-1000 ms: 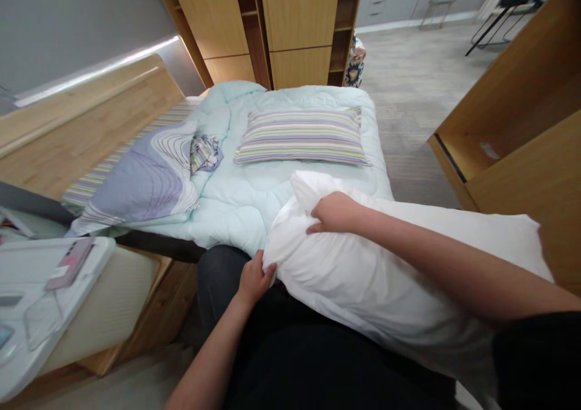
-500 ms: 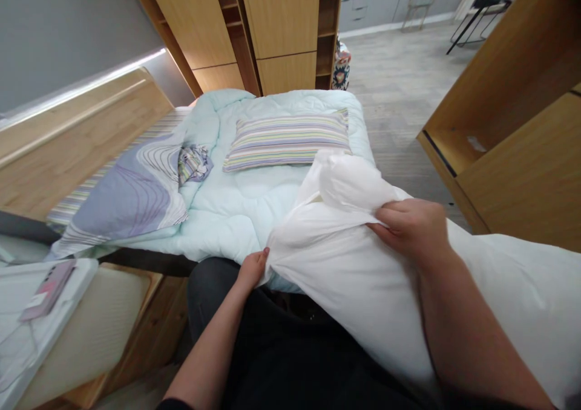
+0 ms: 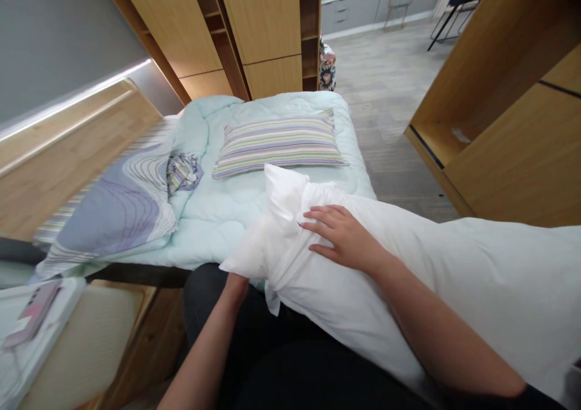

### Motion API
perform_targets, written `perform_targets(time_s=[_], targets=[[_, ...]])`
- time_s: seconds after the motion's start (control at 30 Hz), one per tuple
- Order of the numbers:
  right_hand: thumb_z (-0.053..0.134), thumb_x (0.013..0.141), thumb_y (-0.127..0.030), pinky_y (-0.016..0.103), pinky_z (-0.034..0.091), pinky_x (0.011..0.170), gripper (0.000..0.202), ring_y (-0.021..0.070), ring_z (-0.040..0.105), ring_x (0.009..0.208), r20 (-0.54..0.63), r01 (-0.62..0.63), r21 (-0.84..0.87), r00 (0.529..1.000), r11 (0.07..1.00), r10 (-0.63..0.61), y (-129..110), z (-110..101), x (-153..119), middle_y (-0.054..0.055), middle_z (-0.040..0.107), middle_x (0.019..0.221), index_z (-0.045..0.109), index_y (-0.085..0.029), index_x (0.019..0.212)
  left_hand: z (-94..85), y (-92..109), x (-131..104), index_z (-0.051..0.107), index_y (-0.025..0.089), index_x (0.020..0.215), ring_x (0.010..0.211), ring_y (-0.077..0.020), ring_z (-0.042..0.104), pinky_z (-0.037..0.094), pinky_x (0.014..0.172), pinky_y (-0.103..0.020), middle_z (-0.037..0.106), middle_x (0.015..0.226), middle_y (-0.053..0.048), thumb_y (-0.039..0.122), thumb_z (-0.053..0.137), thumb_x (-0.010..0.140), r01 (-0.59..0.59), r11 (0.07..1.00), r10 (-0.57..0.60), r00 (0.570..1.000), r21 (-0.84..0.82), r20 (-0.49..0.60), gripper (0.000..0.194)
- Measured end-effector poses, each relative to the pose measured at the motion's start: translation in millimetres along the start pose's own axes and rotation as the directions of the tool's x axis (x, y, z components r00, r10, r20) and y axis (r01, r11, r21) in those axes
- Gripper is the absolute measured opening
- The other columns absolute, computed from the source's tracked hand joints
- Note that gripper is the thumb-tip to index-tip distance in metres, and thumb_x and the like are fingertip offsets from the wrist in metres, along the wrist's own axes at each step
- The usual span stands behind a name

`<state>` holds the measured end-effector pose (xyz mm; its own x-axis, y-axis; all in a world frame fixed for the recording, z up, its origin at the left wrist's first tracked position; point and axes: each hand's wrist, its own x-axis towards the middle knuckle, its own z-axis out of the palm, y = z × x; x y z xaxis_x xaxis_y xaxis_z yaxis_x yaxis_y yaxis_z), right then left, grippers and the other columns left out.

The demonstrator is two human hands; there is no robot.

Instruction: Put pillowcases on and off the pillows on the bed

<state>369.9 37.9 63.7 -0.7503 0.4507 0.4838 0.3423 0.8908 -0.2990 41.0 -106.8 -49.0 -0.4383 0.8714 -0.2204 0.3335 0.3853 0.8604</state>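
A long white pillow (image 3: pixel 408 253) lies across my lap and runs off to the right; its near end, at the bed, is bunched into folds and corners. My right hand (image 3: pixel 342 234) rests on top of those folds, fingers spread and open. Under a white corner flap at the pillow's left end sits my left hand (image 3: pixel 236 286); the fabric covers its fingers. Just beyond, a striped pillow (image 3: pixel 276 141) lies on the pale blue quilt (image 3: pixel 204 216).
To the left are a grey-purple patterned pillow (image 3: pixel 113 201) and a crumpled striped cloth (image 3: pixel 184 171). A phone (image 3: pixel 34 313) lies on a white surface at lower left. Wooden cabinets (image 3: pixel 263 23) stand behind the bed, with an open wooden shelf unit (image 3: pixel 512 126) at right.
My right hand has let go of the pinched fabric and now lies flat on it, further left. My left hand has gone under the white corner, which now stands up and points left.
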Motion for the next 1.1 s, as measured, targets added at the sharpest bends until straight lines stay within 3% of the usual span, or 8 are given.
perform_targets(time_s=[0.17, 0.3, 0.4, 0.47, 0.67, 0.83, 0.9, 1.1], targets=[[0.067, 0.103, -0.031, 0.056, 0.046, 0.122, 0.037, 0.0298, 0.061, 0.141, 0.133, -0.017, 0.110, 0.991, 0.994, 0.002, -22.7, -20.4, -7.1, 0.011, 0.066, 0.151, 0.068, -0.026, 0.140, -39.6, -12.9, 7.8, 0.069, 0.018, 0.142, 0.138, -0.0374, 0.065, 0.053, 0.115, -0.050, 0.067, 0.152, -0.017, 0.063, 0.073, 0.088, 0.050, 0.836, 0.005, 0.995, -0.547, 0.100, 0.070], [0.067, 0.103, -0.034, 0.053, 0.051, 0.118, 0.037, 0.0282, 0.065, 0.136, 0.255, -0.062, 0.093, 0.966, 0.994, 0.037, -28.0, -55.0, -47.6, 0.007, 0.067, 0.150, 0.069, -0.032, 0.140, -44.6, -10.0, 34.8, 0.062, 0.018, 0.153, 0.152, -0.0448, 0.050, 0.036, 0.129, -0.057, 0.057, 0.161, -0.020, 0.074, 0.078, 0.077, -0.003, 0.989, 0.032, 0.980, -0.145, 0.195, 0.096], [0.059, 0.106, -0.043, 0.058, 0.053, 0.115, 0.040, 0.0345, 0.065, 0.135, 0.087, -0.313, -0.151, 0.941, 0.938, 0.328, -2.2, -73.1, -111.4, 0.012, 0.067, 0.149, 0.068, -0.030, 0.142, -39.0, 5.5, 66.6, 0.075, 0.020, 0.137, 0.145, -0.0428, 0.057, 0.039, 0.127, -0.053, 0.068, 0.150, -0.017, 0.079, 0.068, 0.083, -0.053, 0.997, 0.029, 0.937, 0.061, 0.349, 0.080], [0.051, 0.106, -0.054, 0.068, 0.044, 0.119, 0.055, 0.0460, 0.056, 0.145, -0.092, -0.561, -0.385, 0.814, 0.733, 0.574, 15.1, -77.1, -162.0, 0.022, 0.059, 0.156, 0.064, -0.021, 0.148, -29.4, 18.2, 89.8, 0.078, 0.020, 0.129, 0.138, -0.0409, 0.064, 0.045, 0.122, -0.049, 0.074, 0.141, -0.016, 0.077, 0.065, 0.088, -0.083, 0.985, 0.018, 0.922, 0.154, 0.386, 0.071], [0.040, 0.098, -0.080, 0.067, 0.049, 0.112, 0.103, 0.0531, 0.049, 0.150, -0.405, -0.975, -0.219, 0.116, 0.027, 0.907, 17.6, -73.2, -274.2, 0.037, 0.049, 0.159, 0.031, -0.009, 0.172, 36.1, 46.5, 131.4, 0.055, 0.012, 0.156, 0.141, -0.0381, 0.063, 0.049, 0.117, -0.047, 0.065, 0.151, -0.024, 0.060, 0.068, 0.095, -0.074, 0.979, 0.035, 0.979, 0.192, 0.199, 0.079], [0.039, 0.094, -0.087, 0.063, 0.055, 0.088, 0.104, 0.0552, 0.073, 0.111, -0.262, -0.981, -0.065, -0.161, -0.184, 0.951, 26.3, -85.9, -294.0, 0.041, 0.069, 0.125, 0.056, -0.005, 0.156, 72.0, 37.3, 102.0, 0.076, 0.011, 0.124, 0.126, -0.0383, 0.071, 0.055, 0.108, -0.044, 0.077, 0.130, -0.021, 0.055, 0.068, 0.093, -0.105, 0.981, 0.053, 0.954, 0.164, 0.295, 0.054], [0.040, 0.094, -0.086, 0.061, 0.055, 0.078, 0.091, 0.0522, 0.075, 0.088, -0.260, -0.980, -0.048, -0.174, -0.193, 0.950, 29.1, -87.6, -290.1, 0.035, 0.074, 0.097, 0.074, -0.010, 0.129, 70.8, 23.1, 83.7, 0.078, 0.010, 0.115, 0.120, -0.0372, 0.073, 0.058, 0.101, -0.043, 0.080, 0.123, -0.020, 0.058, 0.060, 0.095, -0.109, 0.985, 0.067, 0.955, 0.130, 0.290, 0.054], [0.054, 0.095, -0.073, 0.049, 0.049, 0.065, 0.053, 0.0431, 0.071, 0.073, -0.406, -0.999, -0.046, -0.004, -0.025, 0.914, 11.6, -98.0, -257.9, 0.017, 0.067, 0.067, 0.072, -0.026, 0.079, 17.3, -5.7, 51.3, 0.064, 0.020, 0.073, 0.076, -0.0293, 0.069, 0.052, 0.065, -0.036, 0.073, 0.074, -0.011, 0.072, 0.060, 0.087, -0.100, 0.991, 0.096, 0.994, 0.088, 0.044, 0.054]])
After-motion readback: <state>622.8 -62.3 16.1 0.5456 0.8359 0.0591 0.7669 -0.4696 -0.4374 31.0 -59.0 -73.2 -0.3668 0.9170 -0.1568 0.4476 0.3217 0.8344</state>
